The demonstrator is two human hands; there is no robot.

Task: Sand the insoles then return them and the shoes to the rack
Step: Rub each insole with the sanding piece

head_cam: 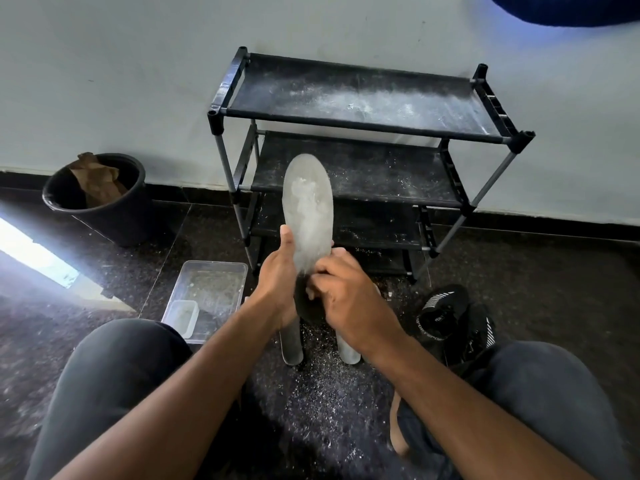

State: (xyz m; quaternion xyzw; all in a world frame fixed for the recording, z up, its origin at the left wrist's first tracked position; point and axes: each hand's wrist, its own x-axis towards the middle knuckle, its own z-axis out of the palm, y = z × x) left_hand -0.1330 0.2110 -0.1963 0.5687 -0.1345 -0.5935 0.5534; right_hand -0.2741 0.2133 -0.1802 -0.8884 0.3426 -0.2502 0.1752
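While my left hand (277, 285) grips the grey, dust-scuffed insole (307, 209) upright before the rack (363, 133), my right hand (346, 292) pinches dark sandpaper (310, 306) against its heel. Count: three insoles, two of them (293, 344) on the floor under my wrists; two black shoes (453, 320) at the rack's right foot.

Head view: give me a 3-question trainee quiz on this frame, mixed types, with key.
1. True or false: the shoe rack has shoes on its top shelf.
2. Which hand grips the raised insole by its edge? A. left B. right
3. Fill in: the black shoes lie on the ____, right of the rack.

Key:
1. False; the top shelf shows only white dust.
2. A; the right hand works at the insole's lower end.
3. floor.
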